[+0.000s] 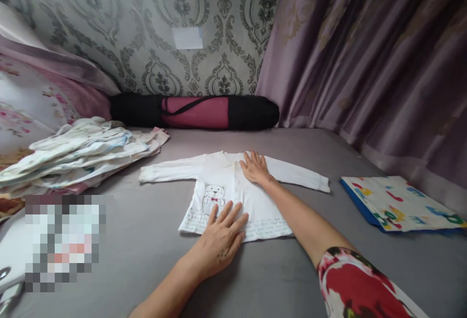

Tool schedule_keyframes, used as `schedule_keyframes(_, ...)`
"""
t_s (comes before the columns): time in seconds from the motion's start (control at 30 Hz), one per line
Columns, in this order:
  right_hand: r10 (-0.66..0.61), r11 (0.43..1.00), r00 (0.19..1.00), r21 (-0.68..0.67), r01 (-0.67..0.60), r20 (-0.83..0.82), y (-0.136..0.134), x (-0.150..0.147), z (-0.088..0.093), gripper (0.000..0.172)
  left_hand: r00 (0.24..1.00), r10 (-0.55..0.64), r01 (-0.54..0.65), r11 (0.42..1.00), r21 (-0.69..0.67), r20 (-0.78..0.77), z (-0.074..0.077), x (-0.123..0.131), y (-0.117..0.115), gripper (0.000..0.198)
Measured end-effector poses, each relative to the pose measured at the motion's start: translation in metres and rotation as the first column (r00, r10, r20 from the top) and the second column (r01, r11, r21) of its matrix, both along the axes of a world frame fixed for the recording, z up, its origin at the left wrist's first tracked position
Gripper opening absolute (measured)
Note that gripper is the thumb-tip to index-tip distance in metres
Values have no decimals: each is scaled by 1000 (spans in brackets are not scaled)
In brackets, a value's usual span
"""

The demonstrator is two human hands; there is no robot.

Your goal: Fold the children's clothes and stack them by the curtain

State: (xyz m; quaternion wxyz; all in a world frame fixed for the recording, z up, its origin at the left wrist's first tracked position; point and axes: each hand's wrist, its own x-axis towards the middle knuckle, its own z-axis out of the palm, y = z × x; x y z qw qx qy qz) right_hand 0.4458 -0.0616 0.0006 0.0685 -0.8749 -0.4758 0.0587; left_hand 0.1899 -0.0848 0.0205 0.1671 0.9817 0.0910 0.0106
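A small white long-sleeved shirt (pixel 233 189) with a bear drawing lies spread flat on the grey bed sheet (pixel 146 240), sleeves stretched out to both sides. My left hand (pixel 221 238) rests flat on its bottom hem, fingers spread and open. Up at the collar, my right hand (pixel 255 167) presses flat on the shirt, fingers stretched out, holding nothing.
A pile of light baby clothes (pixel 80 152) sits at the left. Against the patterned wall lies a black and pink rolled mat bag (pixel 195 111). A colourful folded cloth (pixel 399 203) lies at the right, below purple curtains (pixel 365 55). Floral pillows (pixel 32 99) are at far left.
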Motion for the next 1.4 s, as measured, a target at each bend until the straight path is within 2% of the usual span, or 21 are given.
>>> schedule_keyframes(0.1, -21, 999, 999, 49, 20, 38, 2, 2, -1, 60, 1000, 2, -2, 1000, 11, 13, -1, -1, 1, 46)
schedule_keyframes(0.17, -14, 999, 1000, 35, 13, 12, 1, 2, 2, 60, 999, 23, -24, 999, 22, 40, -3, -1, 1, 48)
schedule_keyframes(0.3, 21, 999, 998, 34, -19, -58, -2, -16, 18, 60, 973, 162, -179, 979, 96, 164, -10, 0, 2, 53)
schedule_keyframes(0.37, 167, 984, 982, 73, -161, -87, -2, -38, 27, 61, 936, 264, -302, 942, 144, 233, -18, 0, 2, 56)
schedule_keyframes(0.47, 458, 887, 848, 71, -457, -266, -2, -77, 33, 64, 891, 354, -410, 895, 172, 284, -33, -1, 4, 68)
schedule_keyframes(0.53, 531, 839, 784, 68, -540, -321, 2, -97, 32, 65, 893, 356, -409, 897, 166, 274, -39, -2, 4, 73)
schedule_keyframes(0.57, 538, 833, 779, 63, -549, -322, 5, -103, 30, 65, 900, 355, -401, 902, 160, 254, -40, -2, 3, 74)
schedule_keyframes(0.67, 494, 864, 826, 42, -502, -272, 20, -106, 22, 67, 913, 376, -398, 906, 142, 158, -38, -1, 1, 75)
schedule_keyframes(0.77, 406, 912, 890, 28, -410, -206, 42, -97, 14, 68, 915, 396, -403, 905, 134, 82, -32, 0, -2, 76)
schedule_keyframes(0.97, 218, 976, 971, 35, -216, -95, 81, -81, 3, 69, 919, 390, -394, 913, 108, 56, -25, -2, -5, 74)
schedule_keyframes(1.07, 187, 981, 981, 67, -184, -45, 88, -80, -1, 67, 925, 379, -381, 923, 59, 40, -9, -3, -2, 71)
schedule_keyframes(1.13, 188, 979, 982, 79, -186, -22, 88, -80, -4, 66, 912, 405, -406, 914, 0, 59, 6, -4, 8, 60)
schedule_keyframes(1.2, 190, 979, 982, 74, -188, -15, 88, -80, -4, 65, 863, 498, -495, 867, -60, 82, 20, -9, 23, 47)
schedule_keyframes(1.27, 195, 978, 981, 71, -194, -18, 87, -79, -3, 64, 750, 650, -654, 756, -6, 119, 28, -18, 43, 40)
schedule_keyframes(1.33, 217, 975, 976, 66, -214, -34, 87, -78, 0, 63, 665, 740, -745, 666, 32, 97, 28, -28, 61, 33)
schedule_keyframes(1.4, 235, 971, 970, 54, -231, -61, 84, -81, 4, 62, 658, 753, -753, 658, -13, -7, 24, -38, 75, 27)
